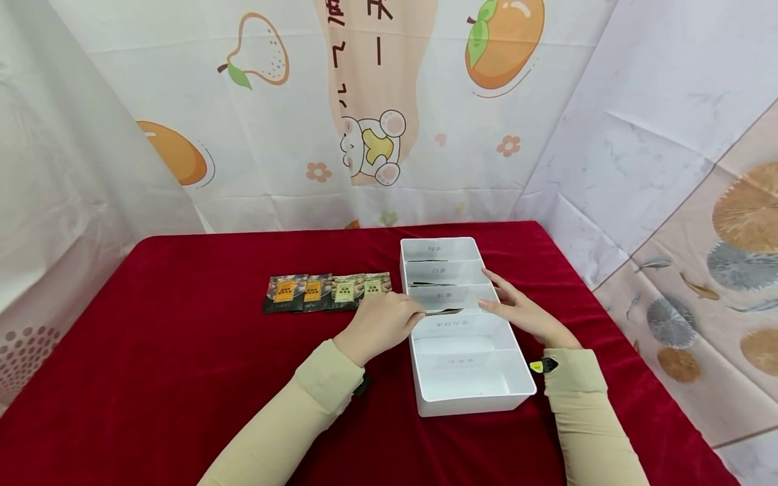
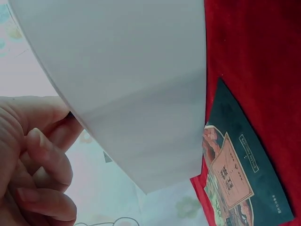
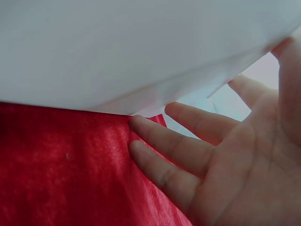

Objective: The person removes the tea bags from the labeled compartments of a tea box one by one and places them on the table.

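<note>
A long white divided box [image 1: 474,403] stands on the red-covered table. My left hand [image 1: 384,322] is at its left rim, and the thumb and fingers pinch the edge of a dark, flat packet [image 1: 446,312] in the middle compartment. Most of that packet is hidden by the hand and the divider. Against the box's right side rests my right hand [image 1: 530,314]; its fingers are spread and nearly straight, touching the rim and outer wall [image 3: 141,70]. Dark packet edges [image 1: 428,284] also show in the compartment behind.
Left of the box, several dark flat packets lie overlapping in a row, some with an orange label [image 1: 284,291], others with a green label [image 1: 345,291]. Printed labels [image 1: 452,323] mark the box's compartments. A patterned curtain [image 1: 261,169] hangs behind the table.
</note>
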A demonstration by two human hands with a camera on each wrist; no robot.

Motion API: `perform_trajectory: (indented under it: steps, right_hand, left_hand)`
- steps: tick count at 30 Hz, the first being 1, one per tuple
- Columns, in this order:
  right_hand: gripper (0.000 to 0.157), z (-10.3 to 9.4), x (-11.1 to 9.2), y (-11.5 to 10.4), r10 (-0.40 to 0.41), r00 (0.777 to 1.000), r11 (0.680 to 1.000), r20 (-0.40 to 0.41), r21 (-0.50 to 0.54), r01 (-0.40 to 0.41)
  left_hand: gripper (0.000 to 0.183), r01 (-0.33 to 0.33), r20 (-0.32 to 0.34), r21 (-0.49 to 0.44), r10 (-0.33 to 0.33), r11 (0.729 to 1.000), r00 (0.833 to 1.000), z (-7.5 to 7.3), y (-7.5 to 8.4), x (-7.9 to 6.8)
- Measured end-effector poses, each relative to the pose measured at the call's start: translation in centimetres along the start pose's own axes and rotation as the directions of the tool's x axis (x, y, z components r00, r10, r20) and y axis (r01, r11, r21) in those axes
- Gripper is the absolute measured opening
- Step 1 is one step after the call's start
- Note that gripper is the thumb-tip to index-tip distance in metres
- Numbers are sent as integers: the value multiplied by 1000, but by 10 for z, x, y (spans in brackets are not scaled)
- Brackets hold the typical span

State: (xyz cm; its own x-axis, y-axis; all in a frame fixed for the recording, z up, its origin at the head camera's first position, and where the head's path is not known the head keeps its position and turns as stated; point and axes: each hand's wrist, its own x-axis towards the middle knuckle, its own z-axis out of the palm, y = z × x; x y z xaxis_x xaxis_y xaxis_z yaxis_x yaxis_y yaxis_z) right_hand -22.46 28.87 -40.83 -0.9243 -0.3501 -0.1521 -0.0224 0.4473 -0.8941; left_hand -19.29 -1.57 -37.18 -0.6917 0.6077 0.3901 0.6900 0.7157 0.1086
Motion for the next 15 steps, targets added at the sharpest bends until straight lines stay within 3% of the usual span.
perform_trajectory:
  steps: [7,15]
  right_hand:
    - [77,-1,-1,0,5,1000,1000,-5,-27,-5]
    - [77,0,0,-1,-3,1000,1000,-3,-7,3]
  left_hand:
    - [11,-2,-52,-12,2,1000,999,1,-1,0]
    - [12,4,-91,-99,-13,995,996,4,2,1]
